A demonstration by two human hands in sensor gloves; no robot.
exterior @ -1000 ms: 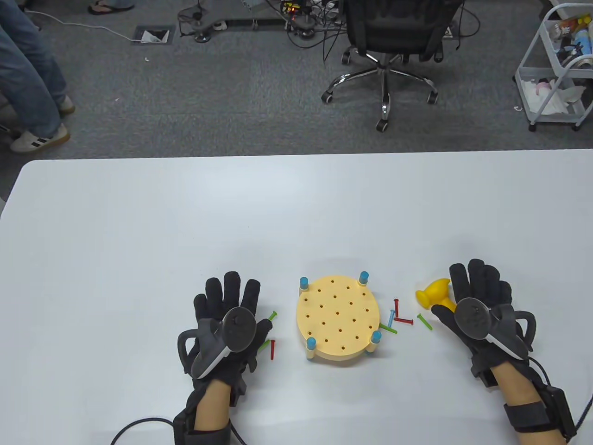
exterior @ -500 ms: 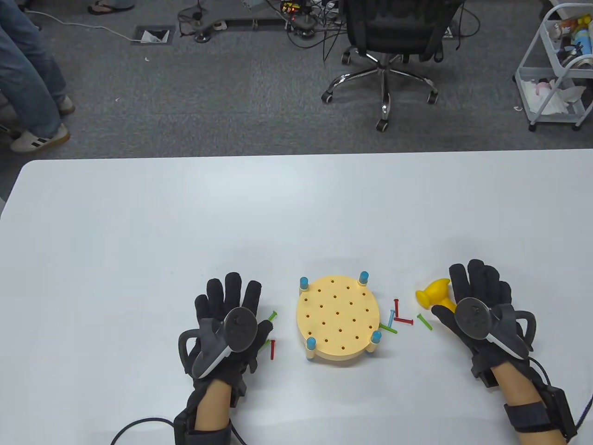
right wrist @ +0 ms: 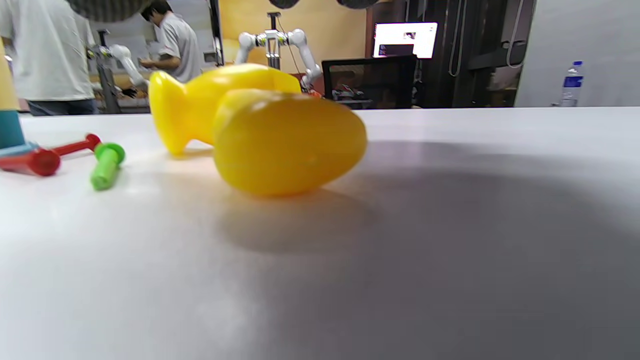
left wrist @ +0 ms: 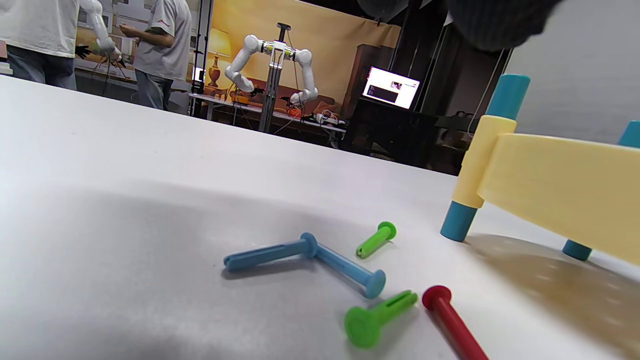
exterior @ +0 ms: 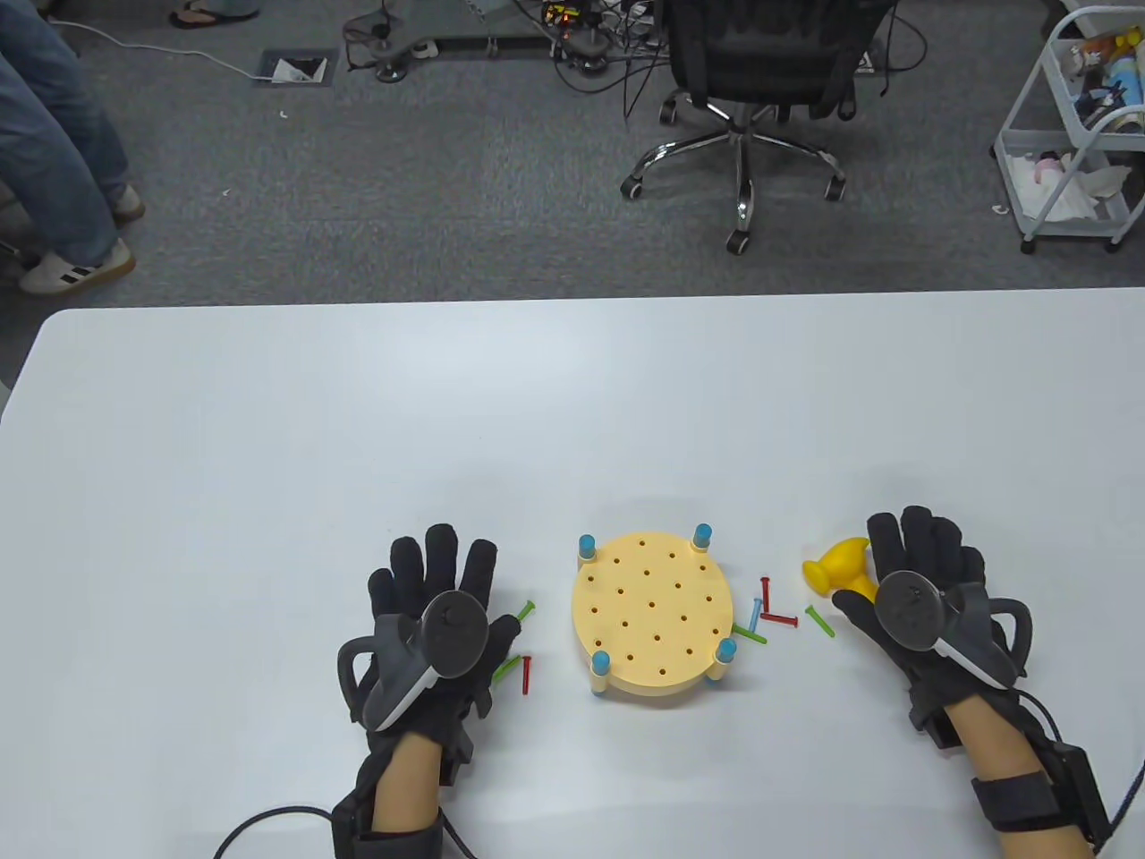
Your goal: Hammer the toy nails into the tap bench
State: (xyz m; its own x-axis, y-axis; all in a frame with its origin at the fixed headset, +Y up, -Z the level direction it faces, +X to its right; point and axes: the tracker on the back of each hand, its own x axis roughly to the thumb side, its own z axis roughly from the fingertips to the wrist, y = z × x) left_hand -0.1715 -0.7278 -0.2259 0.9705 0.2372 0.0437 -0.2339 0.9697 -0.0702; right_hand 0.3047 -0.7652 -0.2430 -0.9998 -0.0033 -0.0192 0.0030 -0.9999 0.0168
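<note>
The round yellow tap bench (exterior: 651,617) with blue legs stands at the table's front centre, its holes empty. My left hand (exterior: 436,582) is open, fingers spread, just left of the bench above several loose nails. The left wrist view shows two blue nails (left wrist: 305,257), two green nails (left wrist: 376,240) and a red nail (left wrist: 452,322) lying beside the bench (left wrist: 560,185). My right hand (exterior: 921,559) is open over the handle of the yellow toy hammer (exterior: 836,568), which lies on the table (right wrist: 270,135). I cannot tell if the hand touches it.
Red, blue and green nails (exterior: 767,616) lie between the bench and the hammer, with one green nail (exterior: 819,621) by my right thumb. A green nail (exterior: 527,610) and a red nail (exterior: 526,674) lie by my left thumb. The white table (exterior: 572,403) stretches away behind.
My left hand has shifted slightly to the left. The right hand, hammer, bench and nails have not moved.
</note>
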